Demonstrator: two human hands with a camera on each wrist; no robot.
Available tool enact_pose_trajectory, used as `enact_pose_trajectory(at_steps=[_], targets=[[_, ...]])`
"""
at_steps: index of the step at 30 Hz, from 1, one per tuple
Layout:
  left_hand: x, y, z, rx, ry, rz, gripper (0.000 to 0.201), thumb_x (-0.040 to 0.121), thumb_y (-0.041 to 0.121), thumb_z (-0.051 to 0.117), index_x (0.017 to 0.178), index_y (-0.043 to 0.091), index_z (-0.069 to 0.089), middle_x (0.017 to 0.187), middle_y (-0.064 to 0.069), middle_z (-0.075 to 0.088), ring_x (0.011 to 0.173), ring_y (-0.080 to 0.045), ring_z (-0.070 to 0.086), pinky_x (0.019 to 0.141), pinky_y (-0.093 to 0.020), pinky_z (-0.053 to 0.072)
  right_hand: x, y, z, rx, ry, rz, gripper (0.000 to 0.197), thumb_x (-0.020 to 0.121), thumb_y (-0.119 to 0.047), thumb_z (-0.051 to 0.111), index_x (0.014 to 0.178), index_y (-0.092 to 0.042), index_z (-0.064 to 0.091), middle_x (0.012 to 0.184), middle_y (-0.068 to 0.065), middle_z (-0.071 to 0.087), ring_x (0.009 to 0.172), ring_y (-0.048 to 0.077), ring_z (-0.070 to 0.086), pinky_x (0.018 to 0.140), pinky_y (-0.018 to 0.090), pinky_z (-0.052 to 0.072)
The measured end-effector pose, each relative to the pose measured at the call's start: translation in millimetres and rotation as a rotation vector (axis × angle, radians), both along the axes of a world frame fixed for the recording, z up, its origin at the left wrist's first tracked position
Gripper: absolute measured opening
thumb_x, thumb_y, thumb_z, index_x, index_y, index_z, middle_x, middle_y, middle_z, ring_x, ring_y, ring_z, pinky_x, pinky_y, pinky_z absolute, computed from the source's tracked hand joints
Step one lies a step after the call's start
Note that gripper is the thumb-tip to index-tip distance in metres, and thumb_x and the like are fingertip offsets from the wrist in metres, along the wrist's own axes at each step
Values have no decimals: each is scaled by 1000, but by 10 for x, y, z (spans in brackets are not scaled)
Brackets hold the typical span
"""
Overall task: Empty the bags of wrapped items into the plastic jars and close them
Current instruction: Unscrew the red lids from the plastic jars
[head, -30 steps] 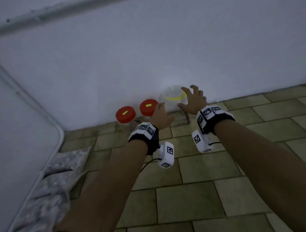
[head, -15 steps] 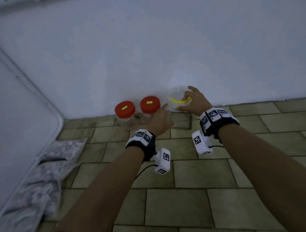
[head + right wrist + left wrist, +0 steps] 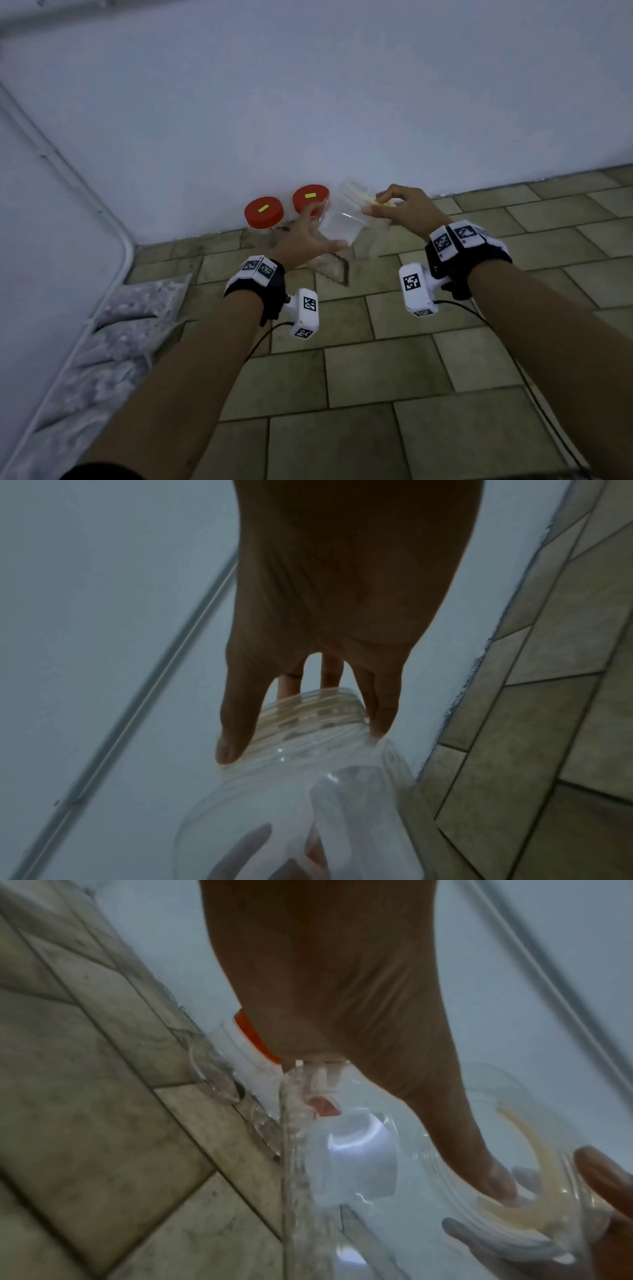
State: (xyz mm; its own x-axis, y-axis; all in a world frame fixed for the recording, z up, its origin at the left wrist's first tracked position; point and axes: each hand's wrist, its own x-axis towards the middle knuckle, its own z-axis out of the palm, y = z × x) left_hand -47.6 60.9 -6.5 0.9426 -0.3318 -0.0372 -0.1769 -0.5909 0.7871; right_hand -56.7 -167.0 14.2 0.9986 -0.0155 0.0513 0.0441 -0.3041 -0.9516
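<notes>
By the wall (image 3: 308, 102), clear jar (image 3: 342, 222) hangs tilted: right hand (image 3: 404, 212) gripping its threaded neck (image 3: 308, 715), left hand (image 3: 301, 240) cupping the body. Light, slick, probably thin-walled, so the neck's the firm hold.

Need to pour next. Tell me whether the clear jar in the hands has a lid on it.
No, the clear jar shows a bare threaded neck where the right hand grips it.
</notes>
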Motion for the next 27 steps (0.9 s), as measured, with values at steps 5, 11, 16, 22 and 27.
enact_pose_trajectory(at_steps=[5,11,16,22,27], targets=[[-262,277,125,168,34,-95,105,71,42,81,147,14,13,150,-2,29,134,-17,36,99,-26,34,-362,156,-94,194,119,44,30,62,-30,85,69,-18,58,93,4,61,87,20,58,74,37,48],[-538,490,113,11,76,-196,107,74,24,82,152,16,9,158,4,16,143,-7,20,110,-21,27,-749,338,-178,359,216,110,24,72,-12,78,68,-14,54,104,2,55,94,21,58,89,41,47],[-639,597,61,51,-47,-188,106,67,34,86,148,22,18,145,15,26,131,-2,28,102,-26,32,-974,472,-136,434,351,94,15,89,-33,58,88,-17,58,86,-3,57,71,19,58,75,32,46],[-732,572,92,230,-225,-232,107,59,55,85,145,27,26,144,4,36,123,-13,41,95,-30,40,-967,660,-122,144,480,-96,96,52,-78,50,129,-23,38,124,5,51,100,28,58,85,38,45],[-833,557,83,412,-235,-270,112,59,59,82,148,31,19,150,1,29,132,-21,34,106,-45,35,-1122,732,-23,61,572,-3,105,58,-94,35,142,-32,32,133,16,48,117,36,50,100,51,41]])
